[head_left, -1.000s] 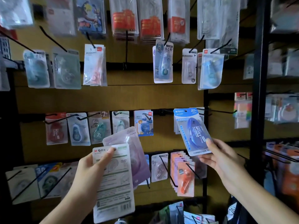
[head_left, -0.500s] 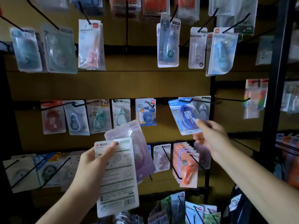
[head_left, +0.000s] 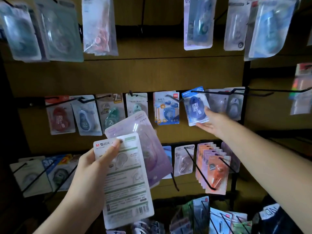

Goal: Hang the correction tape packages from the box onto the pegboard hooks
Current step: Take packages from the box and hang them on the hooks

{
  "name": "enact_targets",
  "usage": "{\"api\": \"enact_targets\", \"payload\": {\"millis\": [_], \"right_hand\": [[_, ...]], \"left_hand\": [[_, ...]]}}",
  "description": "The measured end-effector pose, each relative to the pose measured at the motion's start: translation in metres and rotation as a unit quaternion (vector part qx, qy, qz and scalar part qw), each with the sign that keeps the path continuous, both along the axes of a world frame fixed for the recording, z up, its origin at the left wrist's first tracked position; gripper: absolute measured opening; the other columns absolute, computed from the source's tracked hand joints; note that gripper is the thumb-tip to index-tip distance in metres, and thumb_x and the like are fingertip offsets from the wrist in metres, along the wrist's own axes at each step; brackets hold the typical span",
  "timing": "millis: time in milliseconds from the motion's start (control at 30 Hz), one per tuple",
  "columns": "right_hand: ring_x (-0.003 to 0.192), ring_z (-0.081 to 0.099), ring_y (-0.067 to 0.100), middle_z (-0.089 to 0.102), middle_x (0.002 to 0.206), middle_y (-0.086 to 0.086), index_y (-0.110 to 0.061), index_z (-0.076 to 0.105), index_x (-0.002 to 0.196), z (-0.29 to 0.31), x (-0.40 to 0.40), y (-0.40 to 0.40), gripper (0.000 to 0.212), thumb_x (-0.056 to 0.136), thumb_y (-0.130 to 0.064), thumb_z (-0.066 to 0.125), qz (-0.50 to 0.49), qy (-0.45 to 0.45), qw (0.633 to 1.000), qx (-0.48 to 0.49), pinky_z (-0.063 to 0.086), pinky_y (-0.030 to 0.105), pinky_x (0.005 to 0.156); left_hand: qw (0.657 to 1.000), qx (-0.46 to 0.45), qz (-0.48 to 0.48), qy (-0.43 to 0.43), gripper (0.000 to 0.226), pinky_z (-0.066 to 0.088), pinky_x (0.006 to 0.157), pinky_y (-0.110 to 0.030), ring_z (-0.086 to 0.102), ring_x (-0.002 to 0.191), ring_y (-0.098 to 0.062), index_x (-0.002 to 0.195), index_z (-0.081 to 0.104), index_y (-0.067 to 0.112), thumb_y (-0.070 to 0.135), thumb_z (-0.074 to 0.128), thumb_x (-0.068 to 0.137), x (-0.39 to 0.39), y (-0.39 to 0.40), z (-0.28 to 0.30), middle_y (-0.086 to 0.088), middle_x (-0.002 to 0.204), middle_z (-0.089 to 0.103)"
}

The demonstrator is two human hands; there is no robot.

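Two hands (head_left: 91, 168), two held packages (head_left: 125, 179), one blue package (head_left: 195, 107) on a hook.

Long black hooks (head_left: 199, 168) jut out across the lower row; bare board (head_left: 152, 75) between the top and middle rows leaves open reach

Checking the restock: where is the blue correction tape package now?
In the head view, right of centre: the blue correction tape package hangs in the middle row, beside the blue-orange package, with the right hand touching it.
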State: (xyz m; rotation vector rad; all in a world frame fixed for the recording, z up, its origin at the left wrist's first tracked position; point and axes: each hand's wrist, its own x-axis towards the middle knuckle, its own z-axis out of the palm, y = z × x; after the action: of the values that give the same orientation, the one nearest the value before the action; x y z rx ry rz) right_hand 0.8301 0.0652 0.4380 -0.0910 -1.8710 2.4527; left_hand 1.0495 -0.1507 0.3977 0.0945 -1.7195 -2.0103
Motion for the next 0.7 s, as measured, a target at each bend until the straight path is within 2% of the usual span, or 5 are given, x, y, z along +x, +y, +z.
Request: {"api": "enact_targets", "payload": {"millis": [100, 267, 400, 533, 700], "right_hand": [[0.114, 0.054, 0.033, 0.039, 0.139, 0.025, -0.006, 0.041, 0.133, -0.019, 0.014, 0.005, 0.043, 0.093, -0.015, 0.054, 0.024, -0.055, 0.998, -0.014, 0.055, 0.033, 0.074], [0.069, 0.061, 0.026, 0.063, 0.095, 0.022, 0.001, 0.047, 0.124, -0.039, 0.065, 0.011, 0.031, 0.095, -0.009, 0.048, 0.125, -0.075, 0.983, 0.111, 0.054, 0.025, 0.046], [0.072, 0.065, 0.023, 0.066, 0.082, 0.014, -0.006, 0.059, 0.107, -0.028, 0.118, 0.006, 0.018, 0.095, -0.013, 0.048, 0.24, 0.009, 0.947, 0.211, 0.055, 0.029, 0.07], [0.094, 0.065, 0.022, 0.067, 0.105, 0.009, -0.017, 0.059, 0.107, -0.023, 0.158, 0.0, 0.024, 0.095, -0.033, 0.047, 0.311, 0.133, 0.871, 0.356, 0.051, 0.039, 0.091], [0.095, 0.062, 0.01, 0.066, 0.103, -0.005, -0.023, 0.053, 0.12, -0.039, 0.183, -0.006, 0.031, 0.09, -0.029, 0.057, 0.32, 0.166, 0.852, 0.38, 0.05, 0.018, 0.082]], "left_hand": [[1.0, 0.012, -0.015, -0.005, 0.027, 0.054, 0.069, -0.046, 0.069, 0.064, -0.03, 0.084, 0.068, 0.009, 0.033, 0.061, 0.075, 0.003, 0.0, -0.004, -0.012, 0.073, 0.071], [0.999, 0.013, -0.036, -0.01, 0.031, 0.055, 0.063, -0.042, 0.07, 0.067, -0.033, 0.089, 0.068, 0.008, 0.035, 0.061, 0.075, 0.01, 0.006, -0.013, -0.016, 0.079, 0.072], [0.998, 0.035, -0.048, -0.014, 0.028, 0.055, 0.065, -0.042, 0.07, 0.066, -0.032, 0.09, 0.068, 0.009, 0.033, 0.061, 0.079, 0.02, 0.016, -0.018, -0.015, 0.078, 0.072], [0.996, 0.06, -0.06, -0.019, 0.022, 0.056, 0.061, -0.04, 0.067, 0.062, -0.031, 0.087, 0.067, 0.008, 0.028, 0.059, 0.086, 0.031, 0.025, -0.023, -0.016, 0.075, 0.069], [0.993, 0.09, -0.066, -0.035, 0.023, 0.055, 0.064, -0.041, 0.067, 0.065, -0.032, 0.084, 0.068, 0.01, 0.03, 0.059, 0.087, 0.049, 0.024, -0.032, -0.016, 0.079, 0.069]]}}
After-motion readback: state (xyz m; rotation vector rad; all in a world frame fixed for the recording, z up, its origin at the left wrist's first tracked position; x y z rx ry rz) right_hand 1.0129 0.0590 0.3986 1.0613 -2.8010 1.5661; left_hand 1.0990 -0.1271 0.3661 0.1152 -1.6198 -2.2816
